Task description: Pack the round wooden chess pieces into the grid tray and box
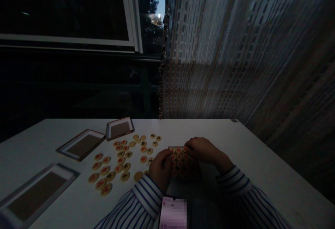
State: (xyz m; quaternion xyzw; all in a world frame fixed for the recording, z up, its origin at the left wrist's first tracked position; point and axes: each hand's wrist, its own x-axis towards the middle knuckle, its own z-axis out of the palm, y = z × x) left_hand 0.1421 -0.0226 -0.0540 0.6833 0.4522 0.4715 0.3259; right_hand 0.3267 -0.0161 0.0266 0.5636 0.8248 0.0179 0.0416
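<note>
Rows of round Chinese chess pieces (179,157) with red characters lie side by side in a shallow box (176,147) in front of me. My left hand (159,170) is closed at the box's left side, its fingertips by the upper left pieces. Curled over the far right corner is my right hand (203,149), its fingertips beside the last piece of the far row. The hand covers that corner, and shadow darkens the box's near right part. Left of the box, loose Chinese chess pieces (105,170) are scattered, some with red characters, some with black, a few blank side up.
Three shallow framed trays or lids stand on the white table (220,194): one at the near left (39,196), one behind it (83,144), one farther back (120,128). A lit phone (172,213) is at the near edge. A bead curtain (222,47) hangs behind.
</note>
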